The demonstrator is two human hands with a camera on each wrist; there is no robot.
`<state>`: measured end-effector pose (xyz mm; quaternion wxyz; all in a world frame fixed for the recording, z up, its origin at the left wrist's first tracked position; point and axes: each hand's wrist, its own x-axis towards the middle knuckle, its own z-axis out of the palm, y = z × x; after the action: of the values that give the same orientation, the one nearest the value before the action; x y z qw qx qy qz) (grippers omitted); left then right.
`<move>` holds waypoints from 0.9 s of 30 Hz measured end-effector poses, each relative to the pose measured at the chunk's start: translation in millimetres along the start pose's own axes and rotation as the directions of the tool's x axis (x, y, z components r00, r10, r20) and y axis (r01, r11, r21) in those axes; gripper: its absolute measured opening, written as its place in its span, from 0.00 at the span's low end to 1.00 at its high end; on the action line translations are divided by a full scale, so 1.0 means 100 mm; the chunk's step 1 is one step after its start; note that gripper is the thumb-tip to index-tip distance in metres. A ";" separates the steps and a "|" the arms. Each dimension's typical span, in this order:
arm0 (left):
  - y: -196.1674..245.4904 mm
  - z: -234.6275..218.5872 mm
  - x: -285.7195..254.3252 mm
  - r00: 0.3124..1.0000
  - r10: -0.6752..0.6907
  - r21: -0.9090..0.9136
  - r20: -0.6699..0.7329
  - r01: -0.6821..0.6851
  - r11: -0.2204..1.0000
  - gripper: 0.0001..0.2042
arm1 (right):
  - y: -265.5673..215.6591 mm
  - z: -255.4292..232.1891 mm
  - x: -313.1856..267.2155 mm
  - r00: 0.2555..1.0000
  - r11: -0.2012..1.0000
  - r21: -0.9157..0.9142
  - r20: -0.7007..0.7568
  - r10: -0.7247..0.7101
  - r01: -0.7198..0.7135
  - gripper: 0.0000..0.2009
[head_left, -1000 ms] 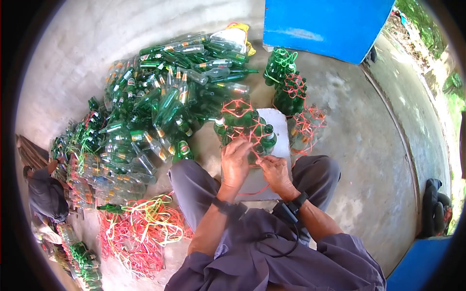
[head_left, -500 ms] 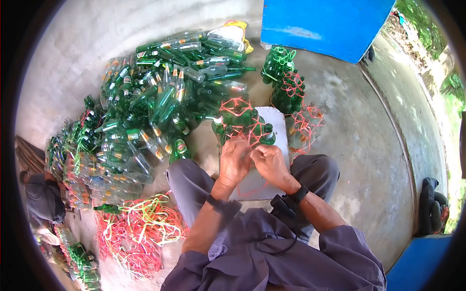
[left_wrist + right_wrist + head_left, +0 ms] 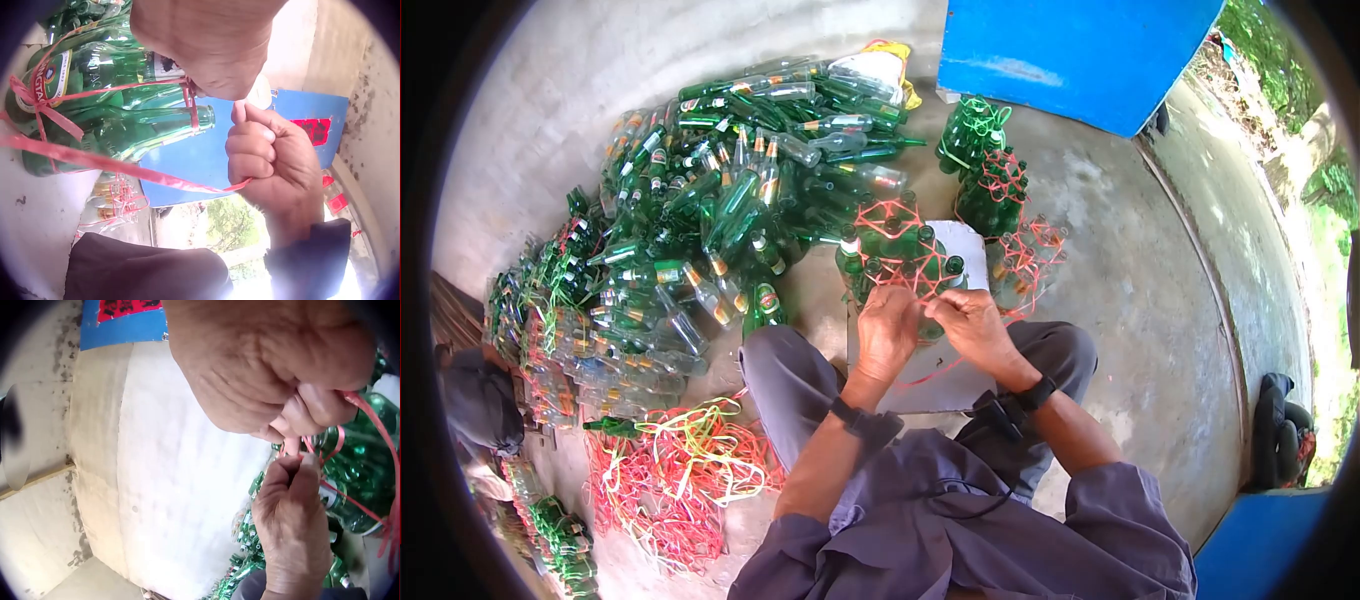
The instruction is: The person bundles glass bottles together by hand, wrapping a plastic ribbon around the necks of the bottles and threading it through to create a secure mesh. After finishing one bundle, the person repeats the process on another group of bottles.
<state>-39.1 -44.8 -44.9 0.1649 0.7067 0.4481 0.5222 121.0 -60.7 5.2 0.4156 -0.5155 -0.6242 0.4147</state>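
Note:
A bundle of green glass bottles (image 3: 849,263) stands upright on a pale board (image 3: 965,245) between the knees, red-pink plastic strap (image 3: 887,207) laced around the necks. At its near side, my left hand (image 3: 887,330) pinches the strap between thumb and forefinger, as the right wrist view shows. My right hand (image 3: 972,325) is just beside it, fingers curled into a fist around a strap end. In the left wrist view that strap (image 3: 175,181) runs from the right fist (image 3: 275,150) down past a labelled bottle (image 3: 62,72). A knotted bow sits on this label.
A large heap of loose bottles (image 3: 735,200) covers the floor at left. Tangled red and yellow-green straps (image 3: 685,470) lie near the left knee. Strapped bundles (image 3: 995,190) stand beyond the board at right, near a blue panel (image 3: 1070,60). Another person (image 3: 480,395) is at far left.
My right hand has risen slightly, its fingers closing into a fist around the strap. The hands met closely half a second ago and now sit a little apart. The bundle stays in place.

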 end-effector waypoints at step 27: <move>0.00 0.05 -0.01 0.999 -0.020 -0.004 0.036 0.020 1.000 0.07 | -0.36 -0.28 -0.78 0.749 0.527 0.535 0.428 0.505 -0.661 0.11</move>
<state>-34.6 -44.0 -47.4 0.1797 0.7111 0.4510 0.5085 146.4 -139.7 40.8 0.3330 -0.4646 -0.2677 0.7756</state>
